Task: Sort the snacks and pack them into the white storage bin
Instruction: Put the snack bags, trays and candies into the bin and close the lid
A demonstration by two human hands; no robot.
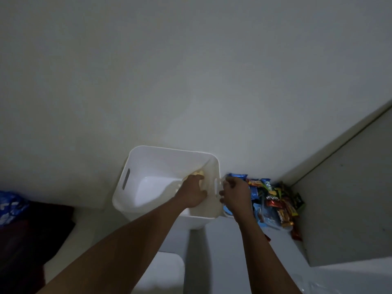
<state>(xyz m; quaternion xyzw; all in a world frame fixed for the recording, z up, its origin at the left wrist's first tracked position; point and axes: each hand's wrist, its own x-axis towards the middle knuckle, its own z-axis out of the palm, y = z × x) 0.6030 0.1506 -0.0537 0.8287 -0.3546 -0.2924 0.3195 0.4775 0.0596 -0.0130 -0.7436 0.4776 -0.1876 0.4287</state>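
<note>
A white plastic bin (161,166) with slot handles in its side walls stands against the pale wall. My left hand (194,193) reaches inside it and holds a pale yellow cloth (200,173) against the inner right wall. My right hand (235,196) grips the bin's right wall from outside, fingers curled at the handle slot. Most of the cloth is hidden under my left hand.
A heap of snack packets (273,200) in blue, red and green wrappers lies in the corner right of the bin. A grey panel (347,198) rises at the right. Dark red fabric (31,234) and a blue patterned item (10,206) lie at the left.
</note>
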